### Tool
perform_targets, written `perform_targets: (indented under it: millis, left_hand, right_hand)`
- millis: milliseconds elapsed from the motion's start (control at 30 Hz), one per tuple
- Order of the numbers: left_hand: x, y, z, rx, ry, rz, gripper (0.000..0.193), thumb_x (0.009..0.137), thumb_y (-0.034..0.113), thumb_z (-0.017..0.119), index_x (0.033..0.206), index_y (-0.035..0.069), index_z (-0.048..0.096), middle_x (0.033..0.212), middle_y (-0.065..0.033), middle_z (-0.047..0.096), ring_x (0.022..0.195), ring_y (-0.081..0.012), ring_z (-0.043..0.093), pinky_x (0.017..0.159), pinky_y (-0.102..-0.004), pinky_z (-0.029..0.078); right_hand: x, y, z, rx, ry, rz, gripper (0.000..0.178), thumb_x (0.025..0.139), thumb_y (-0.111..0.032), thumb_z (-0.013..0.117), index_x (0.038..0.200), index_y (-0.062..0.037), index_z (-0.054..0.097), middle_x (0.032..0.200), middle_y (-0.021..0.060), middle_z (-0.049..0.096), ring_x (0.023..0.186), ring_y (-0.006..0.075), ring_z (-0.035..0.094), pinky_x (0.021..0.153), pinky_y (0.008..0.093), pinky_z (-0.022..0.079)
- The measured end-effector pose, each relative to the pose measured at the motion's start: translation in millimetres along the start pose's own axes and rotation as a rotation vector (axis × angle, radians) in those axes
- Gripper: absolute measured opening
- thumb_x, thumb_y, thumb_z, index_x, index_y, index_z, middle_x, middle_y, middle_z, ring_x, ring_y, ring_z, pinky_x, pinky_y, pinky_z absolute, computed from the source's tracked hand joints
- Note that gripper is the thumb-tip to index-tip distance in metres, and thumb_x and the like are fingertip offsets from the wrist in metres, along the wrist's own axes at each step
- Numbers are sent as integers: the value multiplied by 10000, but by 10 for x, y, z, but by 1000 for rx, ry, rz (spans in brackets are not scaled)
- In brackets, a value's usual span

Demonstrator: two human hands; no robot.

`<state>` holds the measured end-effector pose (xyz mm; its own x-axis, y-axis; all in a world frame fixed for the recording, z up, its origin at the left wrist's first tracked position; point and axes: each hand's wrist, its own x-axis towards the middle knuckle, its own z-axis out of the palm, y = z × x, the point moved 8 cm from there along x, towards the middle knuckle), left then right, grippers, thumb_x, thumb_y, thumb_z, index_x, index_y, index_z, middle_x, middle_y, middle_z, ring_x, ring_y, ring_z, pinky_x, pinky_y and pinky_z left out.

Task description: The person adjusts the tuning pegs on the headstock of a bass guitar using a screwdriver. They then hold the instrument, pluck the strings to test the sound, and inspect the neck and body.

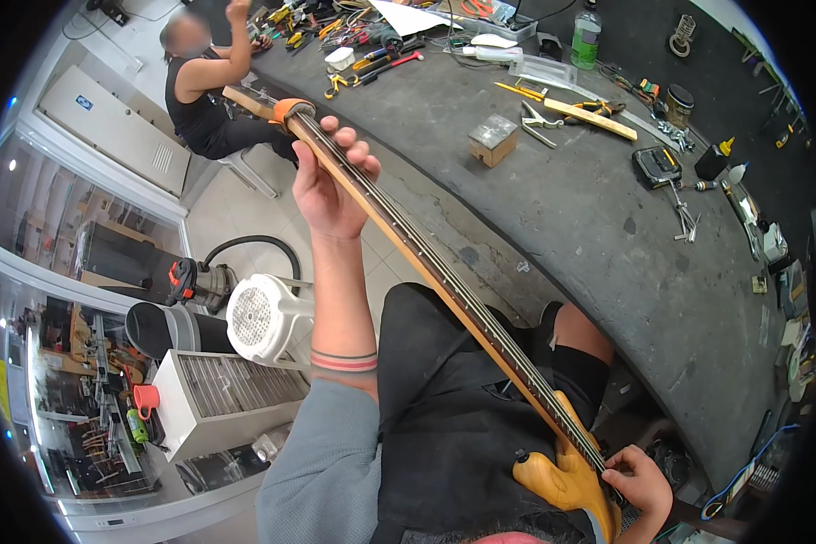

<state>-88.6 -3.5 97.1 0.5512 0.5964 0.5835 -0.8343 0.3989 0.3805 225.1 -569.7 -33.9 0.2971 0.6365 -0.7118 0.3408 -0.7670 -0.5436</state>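
The bass guitar (548, 480) lies diagonally across the lap—headstock (242, 98) at upper left, body at lower right—alongside the dark workbench (598, 199). The left hand (335, 186) grasps the neck just below an orange wrap (292, 111): the thumb bears on the near edge, and the fingers curl around from the far edge, slightly spread. The right hand (642, 480) is at the strings over the body, its fingers bent and its thumb and index fingertips close together; whether they pinch a string cannot be determined.
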Motion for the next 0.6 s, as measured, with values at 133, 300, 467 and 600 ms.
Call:
perform_targets:
  millis: [133,300,467,600]
  left_hand:
    - [39,1,5,-44,-37,16,375,1151,403,590,1340,88,516,1158,-52,598,1081,-191,635,1045,-436,561]
    - [48,-45,22,-76,-14,15,372,1148,426,589,1297,97,504,1155,-43,601,1057,-183,641,1031,-426,565]
    - [-168,-474,144,-18,-60,-67,419,1139,493,568,1276,103,504,1148,-61,621,1083,-221,665,1009,-451,587]
    - [-303,-615,143,-17,-27,-84,441,1131,527,557,1248,105,507,1138,-79,647,1098,-259,692,1002,-477,597]
  right_hand:
    - [-4,10,-4,14,-14,4,246,858,-171,864,1031,-18,781,1039,136,689,955,285,711,873,386,568]
    - [14,68,-9,-9,-7,-36,243,856,-133,868,1039,-2,776,1019,98,662,907,211,702,847,349,567]
    - [2,35,-16,-18,8,-24,227,847,-139,874,1007,-3,785,1006,108,680,904,223,709,837,361,568]
    - [-8,-20,-49,-184,8,-34,203,844,-135,872,974,-2,790,952,117,718,894,233,719,839,366,566]
